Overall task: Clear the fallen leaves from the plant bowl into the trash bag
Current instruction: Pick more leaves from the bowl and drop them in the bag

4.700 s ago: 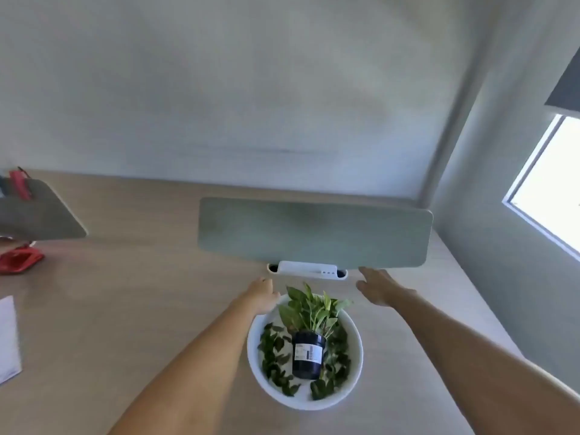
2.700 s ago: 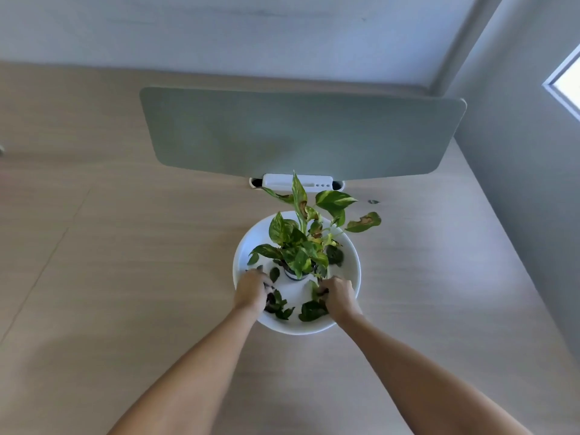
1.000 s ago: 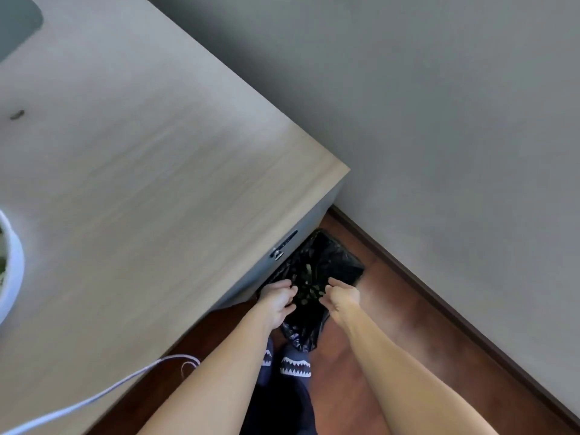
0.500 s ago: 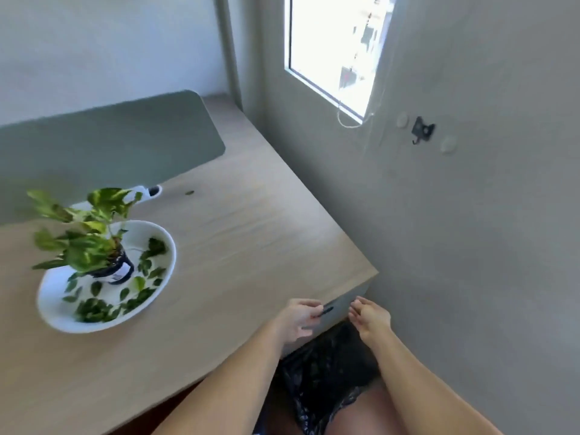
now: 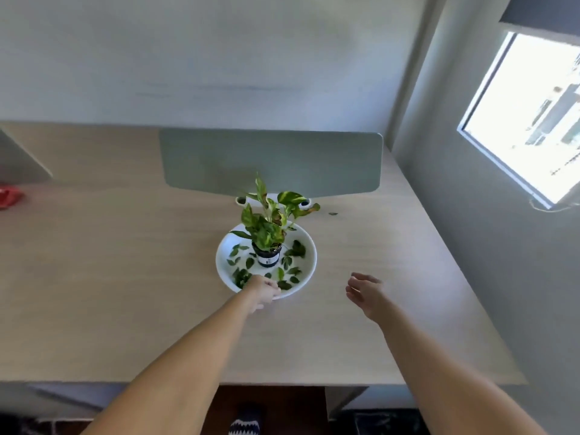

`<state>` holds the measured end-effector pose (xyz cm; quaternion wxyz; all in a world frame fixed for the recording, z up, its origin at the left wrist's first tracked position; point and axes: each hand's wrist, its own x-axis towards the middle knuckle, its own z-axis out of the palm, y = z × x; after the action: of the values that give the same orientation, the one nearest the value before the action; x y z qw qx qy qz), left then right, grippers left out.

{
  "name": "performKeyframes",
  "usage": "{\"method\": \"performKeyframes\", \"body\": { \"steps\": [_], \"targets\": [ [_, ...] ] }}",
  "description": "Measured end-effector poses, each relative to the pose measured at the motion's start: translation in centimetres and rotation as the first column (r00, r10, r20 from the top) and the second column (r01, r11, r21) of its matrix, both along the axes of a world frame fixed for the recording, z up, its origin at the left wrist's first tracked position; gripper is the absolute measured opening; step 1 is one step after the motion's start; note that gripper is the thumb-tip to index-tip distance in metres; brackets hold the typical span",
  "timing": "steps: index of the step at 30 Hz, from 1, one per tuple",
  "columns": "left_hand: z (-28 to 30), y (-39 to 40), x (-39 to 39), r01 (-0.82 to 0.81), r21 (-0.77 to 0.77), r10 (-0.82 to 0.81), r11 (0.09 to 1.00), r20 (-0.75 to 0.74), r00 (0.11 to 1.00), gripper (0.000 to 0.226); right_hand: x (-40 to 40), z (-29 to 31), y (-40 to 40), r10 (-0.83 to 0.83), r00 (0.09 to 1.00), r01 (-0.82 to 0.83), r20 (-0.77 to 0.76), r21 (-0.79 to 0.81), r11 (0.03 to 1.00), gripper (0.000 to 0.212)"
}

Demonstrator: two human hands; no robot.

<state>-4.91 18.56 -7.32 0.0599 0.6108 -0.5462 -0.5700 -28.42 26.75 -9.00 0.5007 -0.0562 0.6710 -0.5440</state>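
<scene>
A white plant bowl [image 5: 309, 246] sits mid-desk with a small dark pot [image 5: 266, 258] of a green variegated plant [image 5: 270, 216] standing upright in it. Several loose dark green fallen leaves [image 5: 293, 253] lie on the bowl's floor around the pot. My left hand [image 5: 263, 291] rests over the bowl's near rim, fingers curled down; whether it grips anything is hidden. My right hand [image 5: 364, 290] hovers over the desk to the right of the bowl, fingers apart and empty. A strip of the black trash bag [image 5: 389, 422] shows on the floor under the desk's right end.
The light wooden desk [image 5: 125, 293] runs against a grey wall. A grey-green divider panel [image 5: 273, 161] stands behind the bowl. One stray leaf [image 5: 333, 213] lies on the desk to the right. A red object [image 5: 9, 196] sits far left. A window [image 5: 527, 120] is on the right.
I have turned from the trash bag at the desk corner back to face the bowl. Both hands rose from the bag; the left now reaches the bowl's near rim, the right trails open.
</scene>
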Motion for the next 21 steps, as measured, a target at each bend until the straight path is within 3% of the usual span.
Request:
{"method": "performKeyframes", "body": {
  "steps": [4, 6, 8, 10, 14, 17, 21],
  "targets": [
    [-1.3, -5.2, 4.6, 0.098, -0.205, -0.06, 0.974, 0.182, 0.981, 0.02, 4.7, -1.4, -5.4, 0.168, 0.978, -0.16, -0.124, 0.072, 0.985, 0.028],
    [-2.3, -7.6, 5.6, 0.189, -0.257, -0.119, 0.948, 0.268, 0.956, 0.008, 6.4, -1.8, -7.5, 0.274, 0.922, -0.236, -0.273, 0.164, 0.958, 0.032],
    [-3.5, -9.9, 5.8, 0.297, -0.264, -0.202, 0.918, 0.335, 0.92, 0.039, 8.2, -2.1, -9.5, 0.408, 0.805, -0.314, -0.431, 0.273, 0.909, 0.033],
    [-4.4, -11.4, 5.7, 0.454, -0.254, -0.331, 0.854, 0.408, 0.851, 0.049, 9.9, -2.7, -11.0, 0.555, 0.648, -0.409, -0.521, 0.376, 0.831, 0.041],
    [-7.0, -12.4, 4.6, 0.67, -0.194, -0.478, 0.717, 0.563, 0.674, 0.074, 12.1, -4.9, -12.7, 0.791, 0.319, -0.511, -0.523, 0.608, 0.608, 0.077],
    [-8.4, -12.5, 4.0, 0.719, -0.201, -0.462, 0.666, 0.646, 0.608, 0.071, 13.0, -6.5, -13.5, 0.851, 0.205, -0.476, -0.483, 0.711, 0.518, 0.09],
    [-10.0, -13.0, 3.6, 0.647, -0.264, -0.42, 0.715, 0.578, 0.7, 0.059, 13.9, -8.0, -14.1, 0.839, 0.142, -0.401, -0.526, 0.744, 0.534, 0.072]
  ]
}}
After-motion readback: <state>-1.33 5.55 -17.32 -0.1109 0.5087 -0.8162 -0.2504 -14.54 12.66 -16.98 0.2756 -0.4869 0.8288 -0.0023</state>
